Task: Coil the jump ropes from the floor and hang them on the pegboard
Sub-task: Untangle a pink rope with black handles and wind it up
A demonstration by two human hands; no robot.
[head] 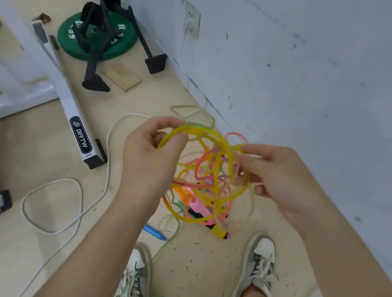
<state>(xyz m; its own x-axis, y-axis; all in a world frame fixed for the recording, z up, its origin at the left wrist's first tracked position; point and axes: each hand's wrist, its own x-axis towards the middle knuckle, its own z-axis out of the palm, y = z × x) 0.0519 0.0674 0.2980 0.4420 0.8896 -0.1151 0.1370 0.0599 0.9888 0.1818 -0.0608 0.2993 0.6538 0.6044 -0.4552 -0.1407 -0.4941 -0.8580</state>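
A tangle of thin jump ropes, mostly yellow (215,146) with pink (207,161) strands, hangs between my hands above the floor. My left hand (149,157) pinches the yellow loops at the upper left of the bundle. My right hand (275,182) grips strands at the bundle's right side. Pink and yellow handles (220,231) dangle below the tangle. A blue handle (154,232) lies on the floor by my left shoe, and a pale rope (169,240) trails down beside it. No pegboard is in view.
A white wall (325,78) runs along the right. A white machine frame (70,103) marked BRTW, a green weight plate (97,36) under a black stand, a wooden block (121,78) and a white cable (56,204) lie on the floor to the left. My shoes (260,265) stand below.
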